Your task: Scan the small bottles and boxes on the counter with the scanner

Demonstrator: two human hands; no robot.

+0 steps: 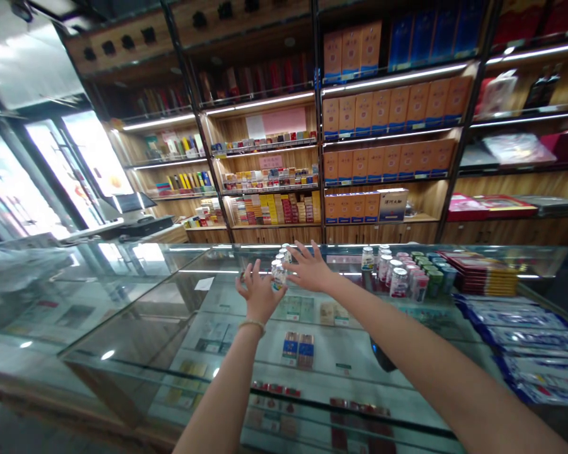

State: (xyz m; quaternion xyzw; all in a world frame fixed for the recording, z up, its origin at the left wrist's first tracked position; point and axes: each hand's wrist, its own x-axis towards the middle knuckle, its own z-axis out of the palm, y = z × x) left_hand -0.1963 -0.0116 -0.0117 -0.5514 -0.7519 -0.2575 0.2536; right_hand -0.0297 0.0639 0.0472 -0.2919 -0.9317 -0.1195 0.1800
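Landmark: the short row of small cans (278,273), upright on the glass desk (146,315), running away from the person.

Left hand (259,295) at the row's left and near side, fingers up and spread, thumb reaching toward the front can. Right hand (310,270) on the row's right, palm down, fingers fanned over toward the cans. Hands apart from each other, neither closed. Whether any fingertip touches a can, cannot tell.

Left of the row, a white card (204,284). Right of it, a larger group of cans (398,282); farther right, stacked red and gold boxes (483,274), with blue-and-white packets (530,353) on their near side. Nearer than the row, a dark object (381,354), partly behind the right forearm.

Handling, my judgement: smooth cans on slick glass will slide or tip if pushed high. Best to work low on the sides, even pressure from both palms, wrists level. Mind the rear cans, half masked by the right fingers; a stray knuckle could topple one.
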